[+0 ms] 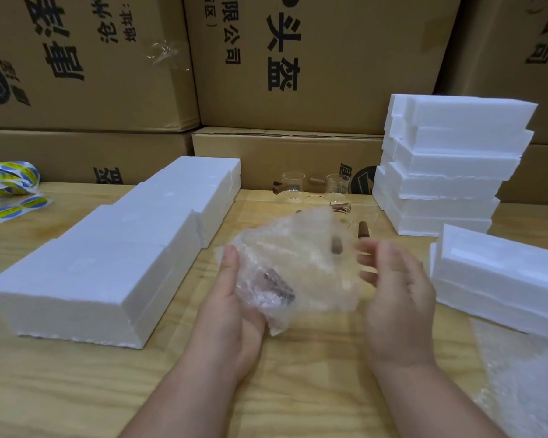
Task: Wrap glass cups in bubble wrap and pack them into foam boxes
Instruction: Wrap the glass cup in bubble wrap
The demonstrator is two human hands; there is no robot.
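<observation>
A wooden table (298, 374) stands before stacked cardboard cartons (314, 58). A row of closed foam boxes (114, 248) runs diagonally along the left; a stack of foam boxes (450, 162) rises at right, with two more foam pieces (503, 279) nearer. Bare glass cups (317, 188) with wooden handles stand at the far edge, partly screened by the raised wrap. Sticker rolls (10, 178) lie far left; loose bubble-wrap sheets (525, 380) lie lower right. The left hand (231, 314), palm up, cradles the bubble-wrapped cup (285, 273) above the table centre, thumb pressing the wrap. The right hand (396, 289), blurred, has spread fingers just beside the wrap. The bundle's brown handle points down-right; its long axis cannot be told.
</observation>
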